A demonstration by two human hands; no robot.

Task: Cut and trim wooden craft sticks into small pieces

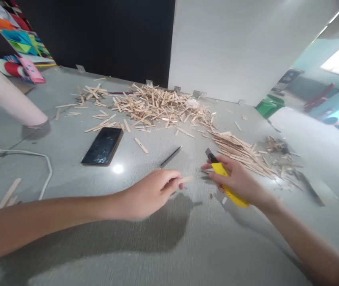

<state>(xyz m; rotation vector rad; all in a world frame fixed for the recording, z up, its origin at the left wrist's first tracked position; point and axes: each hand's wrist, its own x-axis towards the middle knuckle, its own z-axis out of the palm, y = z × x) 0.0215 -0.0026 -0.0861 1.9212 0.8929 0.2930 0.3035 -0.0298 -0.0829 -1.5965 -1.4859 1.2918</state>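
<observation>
A: L hand, what's it doing?

B: Fingers curled in, nearly closed, pinching a short wooden stick between thumb and fingertips. The stick pokes out to the right, just above the table. It's blurry, so can't tell if its far end touches anything.

A: R hand?

B: Wrapped around a yellow utility knife. Fingers closed round the body, index finger lying along the top. The blade end points up and left, the tail end sticks out below the palm. The knife is tilted, off the table.

A: How close are the two?

B: Near, not touching. The stick tip sits just left of the R hand's fingertips, w/ a small gap between.

A: Anything else on the table?

B: A dark pen just beyond the hands. A black phone lies flat, screen up, further left. A big loose pile of sticks is at the back by the wall. A neater bundle of sticks lies just behind the R hand, w/ scraps past it to the right. A white cable loops at the far left, w/ a couple of stray sticks near that edge.
</observation>
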